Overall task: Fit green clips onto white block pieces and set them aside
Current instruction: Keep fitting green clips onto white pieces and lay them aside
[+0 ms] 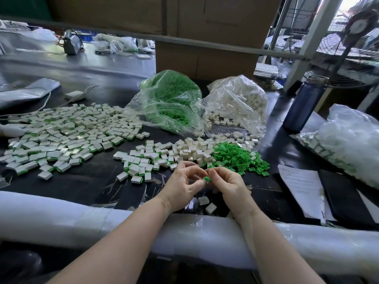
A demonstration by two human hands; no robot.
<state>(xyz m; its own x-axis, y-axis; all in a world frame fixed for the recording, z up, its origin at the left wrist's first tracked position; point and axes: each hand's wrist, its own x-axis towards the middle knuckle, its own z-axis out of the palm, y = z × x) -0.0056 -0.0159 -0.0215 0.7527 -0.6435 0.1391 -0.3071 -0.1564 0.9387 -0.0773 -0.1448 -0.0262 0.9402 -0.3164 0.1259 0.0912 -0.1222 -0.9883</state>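
1. The left hand [181, 184] and right hand [226, 186] meet just above the near edge of the dark bench [86, 181], fingertips almost touching.
2. A green clip [206, 179] sits between the two hands; the right hand pinches it with curled thumb and forefinger.
3. The left hand's fingers are curled toward the clip; whether they grip a white piece cannot be told, since the fingers hide whatever lies inside them.
4. Just beyond the hands lies a loose heap of green clips [238, 157], and touching its left side a heap of white block pieces [190, 149].
5. Left of the hands, a small cluster of finished blocks [139, 168] with green edges lies near the white heap.
6. Farther left, well apart from the hands, a wide spread of assembled blocks [61, 134] covers the bench.
7. Two stray white blocks [207, 204] lie under the wrists, beside the padded white roll [82, 220] along the bench's front edge.
8. At the back, an open plastic bag of green clips [171, 99] stands beside a plastic bag of white blocks [238, 99].
9. To the right stand a dark blue bottle [305, 103], a printed paper sheet [301, 187] and another bag of parts [346, 142].
10. Cardboard boxes [205, 56] rise behind the bags.
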